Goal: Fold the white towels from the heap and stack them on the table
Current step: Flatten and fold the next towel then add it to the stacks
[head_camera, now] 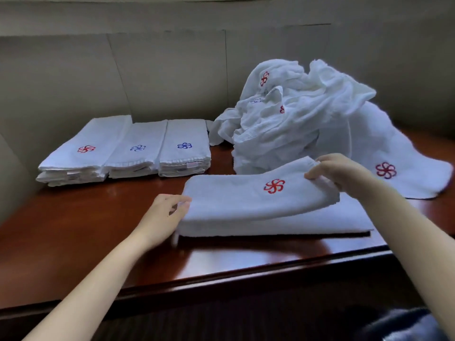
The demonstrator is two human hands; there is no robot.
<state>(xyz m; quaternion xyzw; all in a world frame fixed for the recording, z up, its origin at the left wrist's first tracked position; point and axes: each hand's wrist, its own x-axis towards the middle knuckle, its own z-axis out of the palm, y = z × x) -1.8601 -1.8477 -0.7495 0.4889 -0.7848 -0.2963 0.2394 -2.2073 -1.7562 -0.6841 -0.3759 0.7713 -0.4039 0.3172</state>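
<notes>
A person is folding a white towel (pixel 258 200) on the brown bench (pixel 73 242). The towel lies near the front edge of the bench, in front of the heap (pixel 295 119) of loose white towels. It has a red flower mark on top. The top half is lifted a little and hangs over the bottom half, which lies flat on the bench.

The left hand (pixel 165 215) is at the left end of the towel. Its fingers are curled round that end, so this grip is pinching the towel. The right hand (pixel 337 171) is at the far right corner of the top half. Its fingers and thumb pinch the edge there.

To the left, at the back of the bench, three stacks of folded towels (pixel 128 148) sit side by side, touching each other. One has a red mark on top and two have blue marks. One more loose towel with a red and blue mark spills out of the heap to the right.

The towel looks soft and light. It bends and droops where nothing holds it up. So I think it is best to hold it at both ends or at the corners, as the hands do now. A hold in the middle would let the ends flop down. It is not slippery and it will not break. A tight squeeze is not needed. The fold could slide open if one end is let go too soon, so the top half should be laid flat and smoothed.
</notes>
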